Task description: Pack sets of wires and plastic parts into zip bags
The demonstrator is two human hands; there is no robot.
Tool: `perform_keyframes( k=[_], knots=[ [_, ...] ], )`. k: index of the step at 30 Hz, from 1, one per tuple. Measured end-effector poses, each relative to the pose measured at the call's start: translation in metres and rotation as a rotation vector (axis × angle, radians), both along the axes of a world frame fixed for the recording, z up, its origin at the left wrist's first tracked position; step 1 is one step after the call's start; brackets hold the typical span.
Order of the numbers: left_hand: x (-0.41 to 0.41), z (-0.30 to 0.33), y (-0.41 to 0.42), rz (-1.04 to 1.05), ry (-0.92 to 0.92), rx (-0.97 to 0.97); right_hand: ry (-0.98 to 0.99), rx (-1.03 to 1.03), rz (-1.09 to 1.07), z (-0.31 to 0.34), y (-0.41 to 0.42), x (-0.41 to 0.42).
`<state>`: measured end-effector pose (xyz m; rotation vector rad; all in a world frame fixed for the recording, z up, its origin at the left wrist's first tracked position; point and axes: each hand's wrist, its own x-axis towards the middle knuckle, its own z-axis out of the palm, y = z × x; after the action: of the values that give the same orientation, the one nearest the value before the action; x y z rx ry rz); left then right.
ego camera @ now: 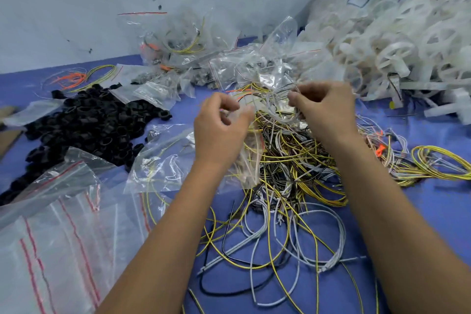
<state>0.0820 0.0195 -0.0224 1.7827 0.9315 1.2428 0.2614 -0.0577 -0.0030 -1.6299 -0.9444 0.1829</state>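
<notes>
Holding a zip bag (251,158) open, both hands (221,122) feeding in wires (270,99)

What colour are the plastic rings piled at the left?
Black, clearest in the head view.

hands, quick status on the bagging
Left hand pinching a zip bag, right hand gripping pale wires at its mouth. Wire tangle directly underneath, strands could snag.

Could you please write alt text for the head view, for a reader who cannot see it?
Two bare hands, left hand and right hand, pinch a clear zip bag above a tangled pile of wires on a blue table. Black plastic parts lie left, empty zip bags near left, white plastic parts far right.
</notes>
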Motion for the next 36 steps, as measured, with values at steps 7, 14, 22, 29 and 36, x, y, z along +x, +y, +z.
perform_keyframes(
  k=[7,14,22,29,36],
  knots=[
    [0.048,0.008,0.002,-0.087,0.27,-0.07,-0.116,0.021,0.103,-0.009,-0.005,0.002],
    [0.043,0.002,0.012,-0.111,0.159,-0.091,-0.152,-0.068,0.157,-0.012,-0.008,0.004],
    [0.034,0.001,0.009,-0.165,0.408,0.002,0.384,0.37,-0.049,-0.003,-0.009,0.008],
    [0.016,-0.005,0.018,0.101,0.579,0.027,0.834,0.538,0.261,0.001,-0.008,0.006],
    [-0.001,0.011,0.003,-0.23,-0.173,-0.23,0.412,0.154,0.396,-0.006,-0.005,-0.018]
  ],
)
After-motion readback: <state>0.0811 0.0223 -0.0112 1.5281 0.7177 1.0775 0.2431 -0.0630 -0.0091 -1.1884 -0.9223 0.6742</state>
